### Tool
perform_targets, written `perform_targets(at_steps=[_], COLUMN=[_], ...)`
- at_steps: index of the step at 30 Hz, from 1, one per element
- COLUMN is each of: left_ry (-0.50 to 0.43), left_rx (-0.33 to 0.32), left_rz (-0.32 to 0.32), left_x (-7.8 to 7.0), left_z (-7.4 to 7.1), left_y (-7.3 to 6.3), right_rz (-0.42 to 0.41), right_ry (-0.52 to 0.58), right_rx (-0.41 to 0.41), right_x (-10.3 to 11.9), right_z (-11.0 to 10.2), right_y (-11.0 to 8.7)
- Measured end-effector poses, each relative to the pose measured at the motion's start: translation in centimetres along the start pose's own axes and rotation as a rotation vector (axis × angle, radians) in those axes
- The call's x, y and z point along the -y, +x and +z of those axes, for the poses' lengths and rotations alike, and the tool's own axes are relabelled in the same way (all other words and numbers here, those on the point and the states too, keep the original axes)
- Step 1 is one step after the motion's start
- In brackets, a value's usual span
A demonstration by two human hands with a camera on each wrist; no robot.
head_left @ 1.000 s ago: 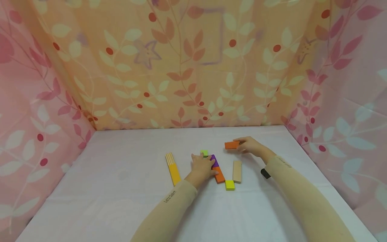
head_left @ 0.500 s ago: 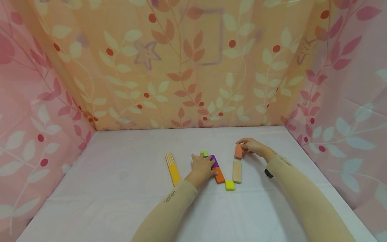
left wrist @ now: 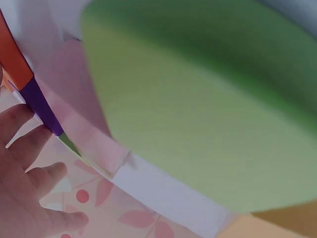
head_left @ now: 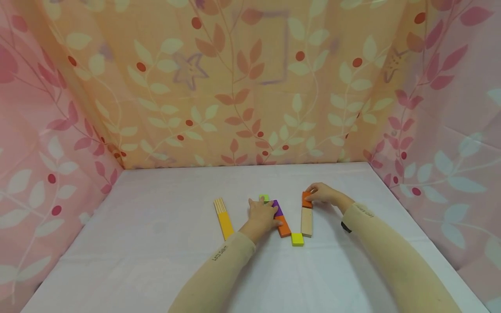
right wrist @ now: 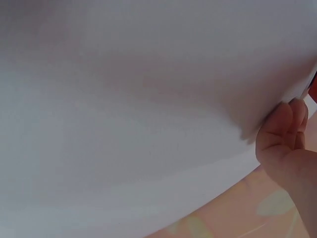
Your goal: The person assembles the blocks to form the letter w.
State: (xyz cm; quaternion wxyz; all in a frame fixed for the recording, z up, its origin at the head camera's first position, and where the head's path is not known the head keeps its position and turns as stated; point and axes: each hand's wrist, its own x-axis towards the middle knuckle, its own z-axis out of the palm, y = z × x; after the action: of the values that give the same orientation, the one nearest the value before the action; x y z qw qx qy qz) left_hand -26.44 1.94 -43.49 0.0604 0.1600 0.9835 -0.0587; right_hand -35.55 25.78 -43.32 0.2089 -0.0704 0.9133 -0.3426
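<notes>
My right hand (head_left: pixel 324 193) holds an orange block (head_left: pixel 306 200) by its right side, at the far end of a plain wooden block (head_left: pixel 307 221). A small yellow block (head_left: pixel 297 239) lies at the near end of the wooden one. My left hand (head_left: pixel 261 217) lies with fingers spread against a slanted row of an orange block (head_left: pixel 284 227) and a purple block (head_left: pixel 277 208). A small lime-green block (head_left: pixel 264 198) shows beyond its fingertips. In the left wrist view the fingers touch the purple block (left wrist: pixel 39 106). In the right wrist view the held block is mostly cut off.
A yellow strip with several pale wooden sticks (head_left: pixel 225 224) lies left of my left forearm. The white-covered table (head_left: pixel 129 243) is enclosed by floral curtains (head_left: pixel 235 87). A large blurred green shape (left wrist: pixel 198 114) fills much of the left wrist view.
My right hand has turned the orange block from crosswise to lengthwise and brought it nearer, down to the wooden block's far end. My left hand has stayed in place.
</notes>
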Motion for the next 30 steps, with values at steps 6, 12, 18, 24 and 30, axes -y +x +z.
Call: perform_targets(at_steps=[6, 12, 18, 24, 30], left_ry=[0.000, -0.011, -0.021, -0.045, -0.179], left_rx=[0.003, -0.001, 0.002, -0.007, -0.027], left_rz=[0.007, 0.022, 0.033, 0.063, 0.092], left_x=[0.1, 0.0, 0.2, 0.7, 2.2], left_z=[-0.1, -0.1, -0.1, -0.1, -0.7], left_y=[0.1, 0.3, 0.5, 0.9, 0.2], right_rz=[-0.015, -0.023, -0.044, -0.062, -0.030], right_ry=[-0.008, -0.011, -0.004, -0.019, -0.067], right_rx=[0.010, 0.012, 0.010, -0.017, -0.032], right_x=[0.2, 0.0, 0.1, 0.4, 0.5], right_z=[0.1, 0.1, 0.2, 0.1, -0.5], right_y=[0.1, 0.2, 0.2, -0.1, -0.7])
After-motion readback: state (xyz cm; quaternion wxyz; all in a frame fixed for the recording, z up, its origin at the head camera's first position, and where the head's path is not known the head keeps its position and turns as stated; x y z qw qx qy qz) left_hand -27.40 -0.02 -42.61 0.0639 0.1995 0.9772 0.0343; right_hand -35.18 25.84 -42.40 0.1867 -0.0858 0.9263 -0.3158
